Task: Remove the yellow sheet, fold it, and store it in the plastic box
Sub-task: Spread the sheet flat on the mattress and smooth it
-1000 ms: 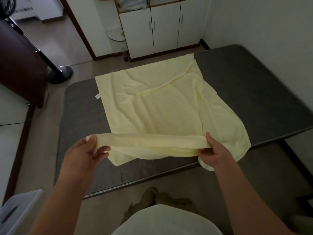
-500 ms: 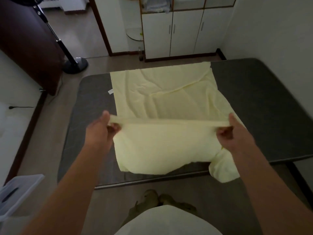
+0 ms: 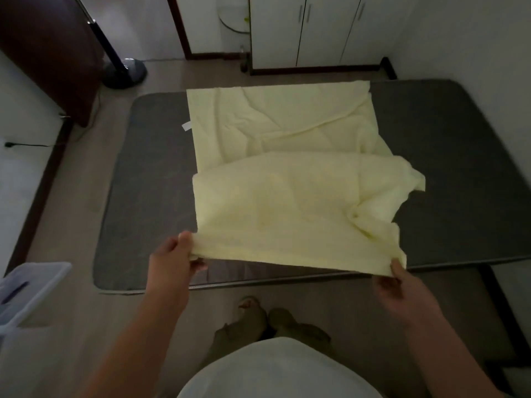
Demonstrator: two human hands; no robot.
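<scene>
Folding stage, seen from the person's head. The yellow sheet (image 3: 287,202) lies on the dark bed (image 3: 149,182), its far part flat against the surface and its near part doubled over on top. The left hand (image 3: 172,262) pinches the near left corner, thumb above and fingers curled beneath. The right hand (image 3: 399,291) pinches the near right corner in the same way. Holding both corners apart keeps the near edge taut and straight, which probably serves to square the fold before the next one. The bed acts as a flat support for the slack cloth. The sheet is pale, thin and creased, with a neat left side, a bunched, uneven right side and a loose flap. The plastic box (image 3: 26,285) stands on the floor at the person's left, well apart from the sheet.
</scene>
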